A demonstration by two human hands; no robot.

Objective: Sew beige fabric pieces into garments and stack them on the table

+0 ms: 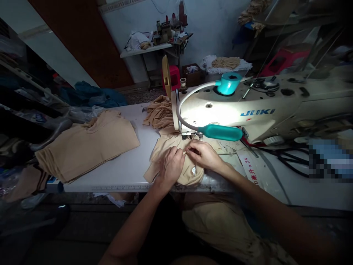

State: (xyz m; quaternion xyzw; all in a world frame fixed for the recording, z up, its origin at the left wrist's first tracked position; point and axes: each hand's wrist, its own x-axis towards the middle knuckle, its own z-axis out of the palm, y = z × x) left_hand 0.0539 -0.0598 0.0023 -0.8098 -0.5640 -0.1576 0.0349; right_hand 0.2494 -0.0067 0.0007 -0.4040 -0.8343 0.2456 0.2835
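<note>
A beige garment piece (160,149) lies bunched on the table in front of the needle area of a JUKI sewing machine (220,110). My left hand (172,163) is closed with its fingers pinching the fabric. Close beside it, my right hand (204,152) is also closed, thumb and forefinger pinching the same fabric near the presser foot (189,136). The fingertips of both hands nearly meet. A ribbed edge of the garment (190,181) hangs toward the table's front. What exactly lies between the fingertips is small and partly hidden.
A stack of folded beige fabric (96,147) lies on the left of the table. More beige cloth (160,112) is heaped behind the needle. A teal lamp (220,132) on a bent neck hangs just above my right hand. Black cables (289,158) lie at right.
</note>
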